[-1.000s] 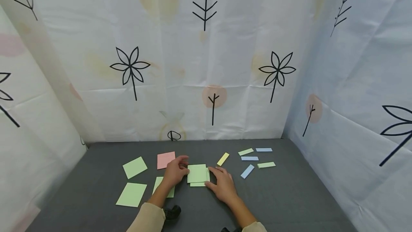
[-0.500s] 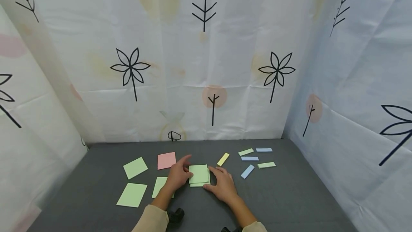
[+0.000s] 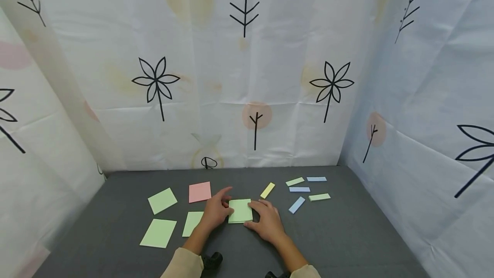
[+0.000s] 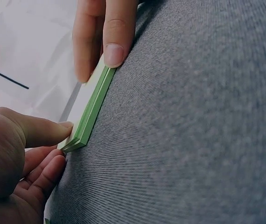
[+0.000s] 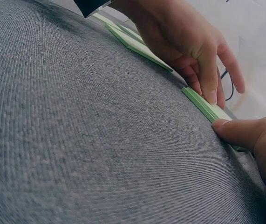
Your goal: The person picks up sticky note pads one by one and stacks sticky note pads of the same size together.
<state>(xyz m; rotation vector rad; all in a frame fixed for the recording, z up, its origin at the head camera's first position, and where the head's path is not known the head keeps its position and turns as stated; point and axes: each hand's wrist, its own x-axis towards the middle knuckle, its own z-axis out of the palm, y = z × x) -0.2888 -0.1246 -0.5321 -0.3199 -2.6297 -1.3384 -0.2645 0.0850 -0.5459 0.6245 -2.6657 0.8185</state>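
Note:
A neat stack of light green sticky note pads lies on the grey tabletop between my two hands. My left hand pinches the stack's left edge, its thumb on top and fingertips below, as the left wrist view shows; its index finger points away from the stack. On the other side, my right hand grips the stack with its thumb at the near edge and its fingers at the right far corner. Seen edge-on in the left wrist view, the layered stack has its pads closely lined up.
Left of the hands lie a pink pad and several green pads, one partly behind my left forearm. To the right are a yellow strip, blue strips and green strips. Patterned white cloth encloses the table.
The upper green pad has slid right and toward me, from an offset position to sitting almost flush over the lower one. My left hand moved right with it; the right hand stayed nearly still.

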